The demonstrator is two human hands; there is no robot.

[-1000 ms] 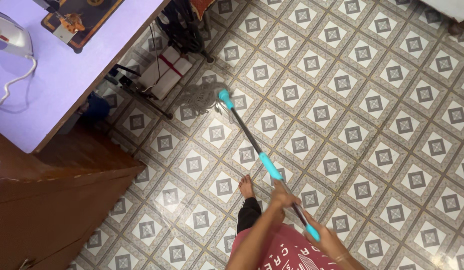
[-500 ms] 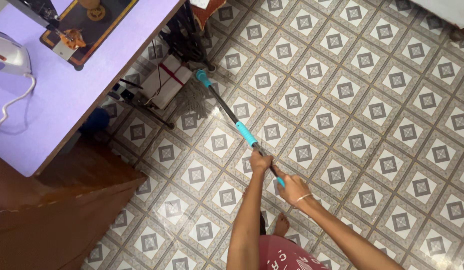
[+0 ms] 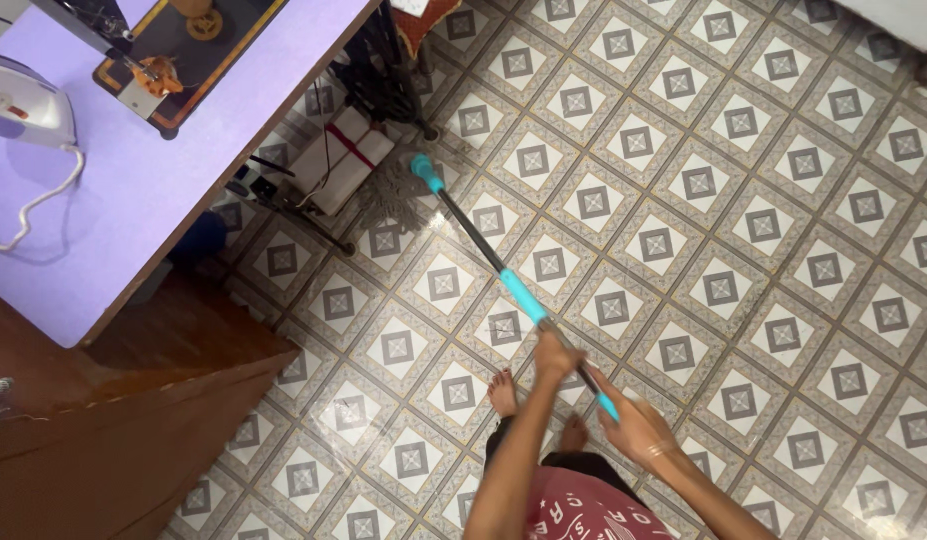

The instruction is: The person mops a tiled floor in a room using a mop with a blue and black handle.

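I hold a mop with a black and teal handle [image 3: 493,265] in both hands. My left hand [image 3: 555,357] grips the shaft further down. My right hand [image 3: 633,428] grips the teal end close to my body. The grey stringy mop head [image 3: 395,190] lies on the patterned tile floor [image 3: 743,200], right beside the legs under the purple table [image 3: 133,200]. My bare feet [image 3: 503,392] stand on the tiles just below my left hand.
A white clothes iron [image 3: 28,105] with a cord and a black sewing machine on a wooden base [image 3: 178,55] sit on the purple table. A white box [image 3: 338,160] and metal legs lie under it. A brown wooden cabinet [image 3: 113,430] stands at lower left.
The mop head pushed up-left toward the table, then drew back slightly to the right. Both hands slid along with the handle, and my view shifted a little.
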